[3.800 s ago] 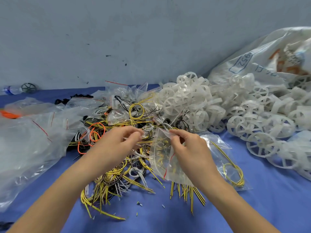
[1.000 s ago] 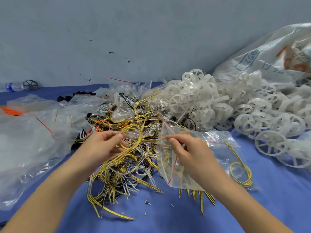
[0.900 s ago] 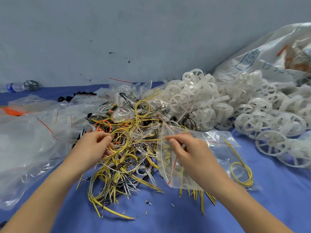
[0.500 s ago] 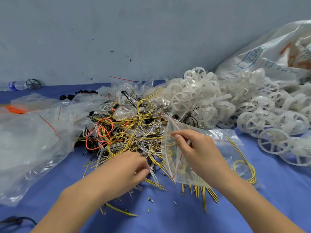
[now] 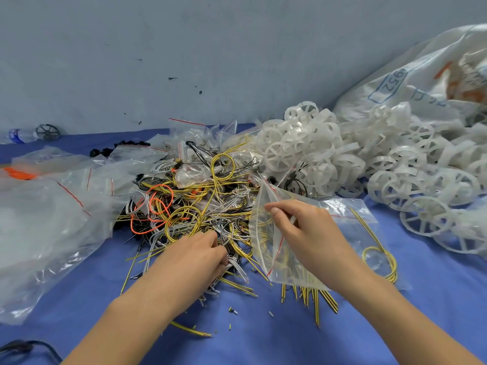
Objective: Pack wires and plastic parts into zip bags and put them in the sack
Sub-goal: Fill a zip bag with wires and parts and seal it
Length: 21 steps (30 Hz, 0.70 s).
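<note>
A tangled heap of yellow, grey, black and orange wires (image 5: 189,206) lies on the blue cloth (image 5: 263,338). My left hand (image 5: 195,262) is down on the near edge of the heap, its fingers curled around a bundle of grey and yellow wires (image 5: 234,264). My right hand (image 5: 308,233) pinches the rim of a clear zip bag (image 5: 268,219) and holds its mouth open towards the heap. Yellow wires show through the bag. White plastic wheel-shaped parts (image 5: 316,154) are piled behind it. The white woven sack (image 5: 421,83) lies at the far right.
Large clear plastic bags (image 5: 39,227) cover the left side. Several small red-striped zip bags (image 5: 189,130) lie behind the wire heap. Loose yellow wires (image 5: 379,259) lie right of my right hand. A bottle (image 5: 18,135) and a dark wheel (image 5: 47,131) stand by the grey wall.
My left hand dropped from the middle of the heap to its near edge and closed on a bundle of wires. My right hand kept holding the zip bag open.
</note>
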Each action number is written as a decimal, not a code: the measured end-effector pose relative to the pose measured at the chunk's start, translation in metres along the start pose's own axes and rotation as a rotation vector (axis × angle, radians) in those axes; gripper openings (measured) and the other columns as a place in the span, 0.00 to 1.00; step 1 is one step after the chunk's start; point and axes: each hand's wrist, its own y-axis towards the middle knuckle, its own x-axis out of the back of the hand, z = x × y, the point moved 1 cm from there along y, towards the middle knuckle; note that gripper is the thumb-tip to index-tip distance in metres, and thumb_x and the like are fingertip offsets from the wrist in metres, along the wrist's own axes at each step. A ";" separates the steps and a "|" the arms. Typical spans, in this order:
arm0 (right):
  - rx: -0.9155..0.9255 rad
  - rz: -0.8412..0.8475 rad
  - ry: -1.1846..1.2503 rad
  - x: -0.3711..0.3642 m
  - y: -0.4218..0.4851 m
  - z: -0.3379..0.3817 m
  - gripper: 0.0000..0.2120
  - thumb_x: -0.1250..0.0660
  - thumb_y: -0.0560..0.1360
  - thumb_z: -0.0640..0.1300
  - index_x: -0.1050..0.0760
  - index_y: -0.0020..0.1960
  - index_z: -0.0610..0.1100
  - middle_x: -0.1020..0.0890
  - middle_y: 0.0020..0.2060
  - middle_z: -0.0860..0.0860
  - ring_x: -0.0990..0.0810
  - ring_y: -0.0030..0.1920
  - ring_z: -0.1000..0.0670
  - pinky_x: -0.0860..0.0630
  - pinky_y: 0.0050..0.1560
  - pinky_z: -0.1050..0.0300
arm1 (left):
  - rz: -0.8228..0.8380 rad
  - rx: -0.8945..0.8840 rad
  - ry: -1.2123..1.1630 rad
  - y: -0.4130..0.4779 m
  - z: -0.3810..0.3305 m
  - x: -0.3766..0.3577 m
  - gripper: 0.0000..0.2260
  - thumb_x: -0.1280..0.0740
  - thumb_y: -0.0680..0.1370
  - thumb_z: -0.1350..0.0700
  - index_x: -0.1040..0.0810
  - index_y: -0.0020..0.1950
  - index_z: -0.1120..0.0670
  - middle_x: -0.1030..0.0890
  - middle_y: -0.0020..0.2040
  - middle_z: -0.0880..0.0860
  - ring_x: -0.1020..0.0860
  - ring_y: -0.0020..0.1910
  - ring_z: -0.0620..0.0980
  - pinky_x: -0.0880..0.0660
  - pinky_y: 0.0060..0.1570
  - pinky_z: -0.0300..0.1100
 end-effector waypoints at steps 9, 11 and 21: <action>0.001 0.008 -0.014 0.000 0.000 0.000 0.12 0.40 0.81 0.49 0.19 0.59 0.53 0.18 0.49 0.60 0.28 0.38 0.68 0.34 0.40 0.72 | -0.109 0.072 -0.648 0.001 0.030 0.022 0.04 0.36 0.80 0.48 0.23 0.47 0.42 0.23 0.46 0.42 0.24 0.45 0.39 0.30 0.44 0.32; 0.002 0.005 -0.006 0.000 0.001 0.000 0.12 0.40 0.81 0.49 0.19 0.59 0.53 0.18 0.49 0.61 0.28 0.39 0.69 0.35 0.40 0.72 | -0.131 0.124 -0.942 0.003 0.033 0.030 0.04 0.35 0.80 0.49 0.22 0.48 0.45 0.19 0.45 0.46 0.22 0.42 0.41 0.26 0.42 0.35; 0.035 0.009 -0.022 -0.005 0.000 0.000 0.11 0.39 0.81 0.48 0.20 0.58 0.54 0.19 0.45 0.60 0.28 0.40 0.66 0.34 0.40 0.69 | -0.293 0.456 -2.216 0.020 0.014 0.039 0.03 0.33 0.74 0.54 0.22 0.45 0.51 0.15 0.47 0.55 0.16 0.42 0.50 0.19 0.38 0.42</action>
